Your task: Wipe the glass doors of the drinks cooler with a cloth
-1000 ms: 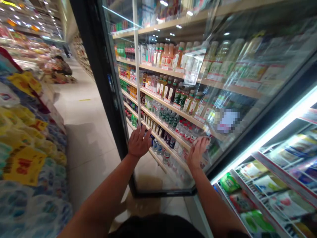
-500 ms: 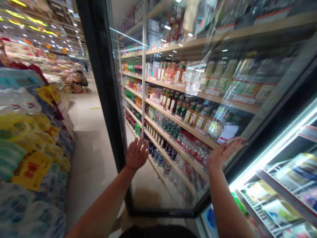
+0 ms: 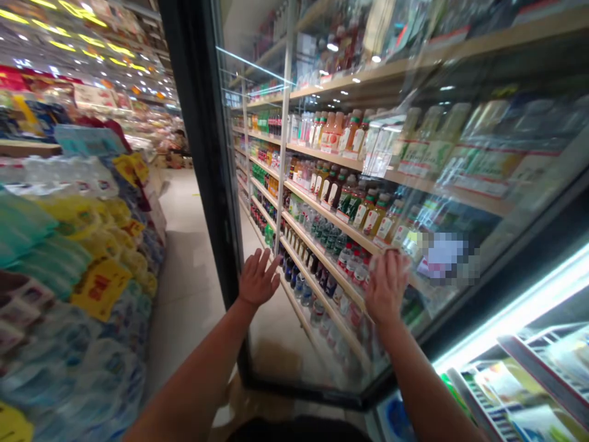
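Note:
A glass door [image 3: 264,319] with a black frame stands swung out in front of me. My left hand [image 3: 259,277] lies against its left part, near the frame, with fingers spread and nothing in them. Farther right on the pane, my right hand [image 3: 385,293] presses a pale, thin cloth [image 3: 405,263] to the glass. Only the cloth's edges show beside the fingers; the rest is hidden under the hand. Bottled drinks [image 3: 354,205] on shelves appear through the pane. A blurred-out pale patch [image 3: 442,255] is on the door right of my right hand.
A lit cooler [image 3: 519,380] with packaged goods on wire shelves is at the lower right. Stacked packs of bottles and bagged goods [image 3: 78,344] line the left, with a yellow price sign [image 3: 102,285]. A pale floor aisle [image 3: 177,258] runs between the stacks and the door.
My right hand has slid left across the glass from the door's right edge, and its fingers now point up. My left hand stays on the left side. The view has turned slightly left.

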The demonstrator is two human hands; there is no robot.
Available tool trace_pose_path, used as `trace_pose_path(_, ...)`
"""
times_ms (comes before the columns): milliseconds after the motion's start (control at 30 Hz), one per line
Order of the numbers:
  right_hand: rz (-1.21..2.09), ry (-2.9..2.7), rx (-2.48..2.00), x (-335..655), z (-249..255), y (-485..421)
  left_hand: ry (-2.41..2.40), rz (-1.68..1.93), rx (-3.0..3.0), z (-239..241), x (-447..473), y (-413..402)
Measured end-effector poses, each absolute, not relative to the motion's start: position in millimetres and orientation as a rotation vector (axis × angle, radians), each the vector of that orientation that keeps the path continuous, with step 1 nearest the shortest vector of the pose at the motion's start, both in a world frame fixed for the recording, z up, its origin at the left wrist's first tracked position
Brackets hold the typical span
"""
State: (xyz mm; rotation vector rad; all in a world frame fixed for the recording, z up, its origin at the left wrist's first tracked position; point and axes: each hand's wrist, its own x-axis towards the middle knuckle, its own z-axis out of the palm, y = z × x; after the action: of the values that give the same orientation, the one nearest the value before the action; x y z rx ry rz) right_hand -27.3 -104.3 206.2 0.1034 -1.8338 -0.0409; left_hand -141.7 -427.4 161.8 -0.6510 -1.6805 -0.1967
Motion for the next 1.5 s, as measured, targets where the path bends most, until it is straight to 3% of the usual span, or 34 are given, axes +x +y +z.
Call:
trace_pose_path(100, 0.028, -1.748, 0.015, -26.3, 211.5, -87.0, -1.672, -0.179, -0.644, 160.5, -141.5, -426.7)
trace_pose_path(300, -0.071, -1.852, 0.133, -12.4, 156.8, -82.7, -1.696, -0.208, -0.628, 156.2, -142.4, -426.0)
trace_pose_path(500, 0.070, -1.773, 0.017, -19.3, 176.6, -72.2, -1.780, -0.217, -0.598, 153.2, -143.8, -426.4)
trace_pose_path(700, 0.002, -1.870, 0.130, -20.0, 155.6, -101.9, -1.653, -0.131, -0.626, 165.1, -134.3, -423.6)
trace_pose_path(900, 0.105, -1.803, 0.102, -28.3, 195.0, -116.3, -1.634, -0.129, -0.622, 170.7, -128.1, -421.2)
trace_pose_path(1133, 0.003, -1.852, 0.210, -29.0, 206.0, -134.6, -1.651, -0.113, -0.605, 172.1, -122.7, -422.6)
trace_pose_path(1367, 0.042, -1.826, 0.155, -36.9, 261.2, -147.4, -1.661, -0.090, -0.580, 170.2, -113.8, -424.6)
trace_pose_path(1500, -0.071, -1.883, 0.298, -36.6, 260.5, -158.9, -1.655, -0.246, -0.539, 199.6, -101.0, -414.1)
